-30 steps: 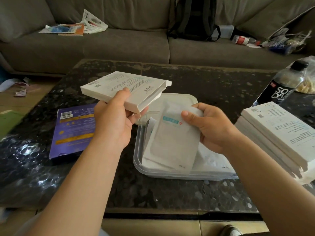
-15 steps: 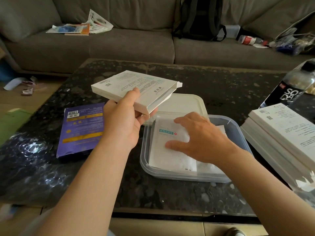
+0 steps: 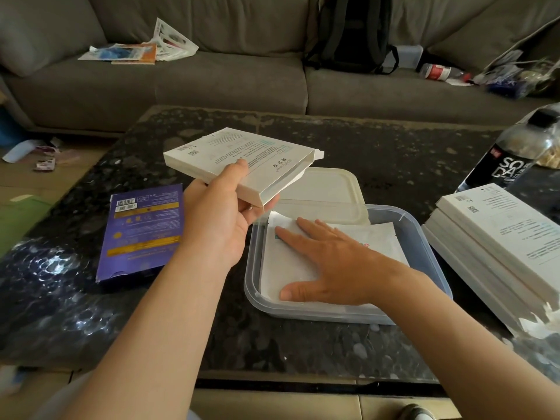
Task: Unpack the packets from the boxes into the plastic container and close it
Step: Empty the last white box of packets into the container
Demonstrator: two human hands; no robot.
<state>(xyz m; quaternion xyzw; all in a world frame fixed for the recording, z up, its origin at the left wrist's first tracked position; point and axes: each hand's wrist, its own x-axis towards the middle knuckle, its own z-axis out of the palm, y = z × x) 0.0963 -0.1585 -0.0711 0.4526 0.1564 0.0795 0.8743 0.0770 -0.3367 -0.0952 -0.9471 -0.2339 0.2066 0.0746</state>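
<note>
The right hand lies flat, its 5 fingers straight and slightly spread, pressing the top packet down inside the plastic container on the table. The packet's long axis runs near to far. Just left and higher, the left hand pinches the white box, thumb on top and fingers beneath, with the box's long axis running left to right and its open end facing right, toward the lid.
</note>
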